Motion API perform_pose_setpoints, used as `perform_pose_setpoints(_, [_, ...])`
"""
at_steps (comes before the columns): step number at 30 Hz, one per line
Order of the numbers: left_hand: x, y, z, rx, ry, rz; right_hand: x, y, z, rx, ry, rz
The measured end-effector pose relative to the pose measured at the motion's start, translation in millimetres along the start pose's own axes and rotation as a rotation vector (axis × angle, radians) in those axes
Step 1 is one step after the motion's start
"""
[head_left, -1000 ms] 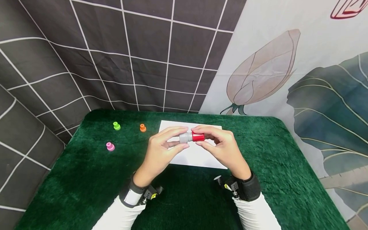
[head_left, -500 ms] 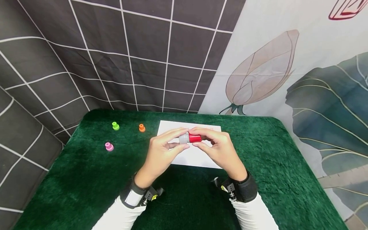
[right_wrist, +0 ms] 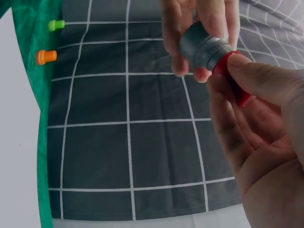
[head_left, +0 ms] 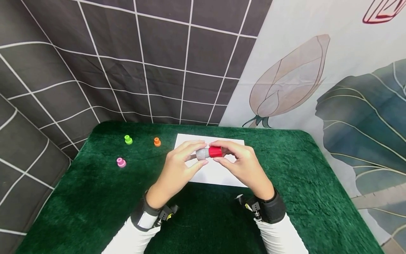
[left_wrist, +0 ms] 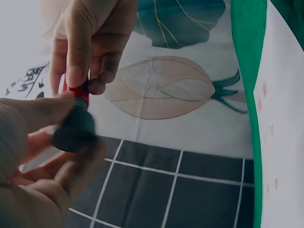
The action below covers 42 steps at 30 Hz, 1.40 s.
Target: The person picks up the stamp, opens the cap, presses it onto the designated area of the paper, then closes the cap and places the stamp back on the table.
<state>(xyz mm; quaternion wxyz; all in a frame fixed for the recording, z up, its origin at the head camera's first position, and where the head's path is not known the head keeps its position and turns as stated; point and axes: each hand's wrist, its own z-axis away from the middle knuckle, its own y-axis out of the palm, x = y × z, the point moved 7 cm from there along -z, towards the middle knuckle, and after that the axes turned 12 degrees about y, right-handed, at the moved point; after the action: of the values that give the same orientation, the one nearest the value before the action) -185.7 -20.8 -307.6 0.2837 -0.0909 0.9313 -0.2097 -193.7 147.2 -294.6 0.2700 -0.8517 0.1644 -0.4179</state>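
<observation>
Both hands hold a small stamp between them above the white paper (head_left: 215, 173). My left hand (head_left: 178, 165) pinches its wide grey part (head_left: 201, 154) with thumb and fingers. From the other side, my right hand (head_left: 243, 159) pinches the red part (head_left: 216, 151). In the right wrist view a ribbed grey collar (right_wrist: 212, 53) sits where grey meets red, and the two parts are in line. Seen from the left wrist, the grey end (left_wrist: 73, 128) is turned toward the camera and looks dark and blurred.
Left of the paper, on the green cloth (head_left: 95, 197), stand a green stamp-like piece (head_left: 128, 139), an orange one (head_left: 157, 141) and a pink one (head_left: 121, 162). Small red prints (left_wrist: 265, 89) mark the paper. A dark checked curtain (head_left: 165, 63) hangs behind.
My right hand has shifted slightly left with the red part over the last second. The left hand has barely moved. Both keep their hold, and the pieces on the cloth stay put.
</observation>
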Motion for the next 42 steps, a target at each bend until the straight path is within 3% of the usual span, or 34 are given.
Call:
perform_pose_setpoints(4, [-4.4,2.7,-1.0,0.030,0.035,-0.173,0.9,4.5,-0.4,-0.013,-0.009,0.052])
perform_pose_setpoints(7, [-5.3,6.5,-0.5,0.037,0.040,-0.232,3.9,7.7,-0.1,-0.026,-0.029,0.064])
perform_pose_setpoints(13, [-1.2,11.3,2.2,0.060,-0.010,-0.286,8.9,15.4,-0.2,-0.015,-0.032,0.077])
perform_pose_setpoints(18, [12.1,9.0,4.9,0.055,-0.069,-0.264,3.1,18.4,0.5,0.028,0.022,0.069])
perform_pose_setpoints(26, [50.7,-24.3,17.2,0.017,-0.222,-0.280,-20.1,11.4,4.3,0.115,0.075,0.129])
perform_pose_setpoints(34, [99.2,-55.8,45.0,0.025,-0.410,-0.300,-50.3,-0.6,12.7,0.185,0.119,0.211])
perform_pose_setpoints(42, [139.3,-71.6,77.2,0.063,-0.557,-0.299,-79.1,-7.7,18.4,0.248,0.144,0.281])
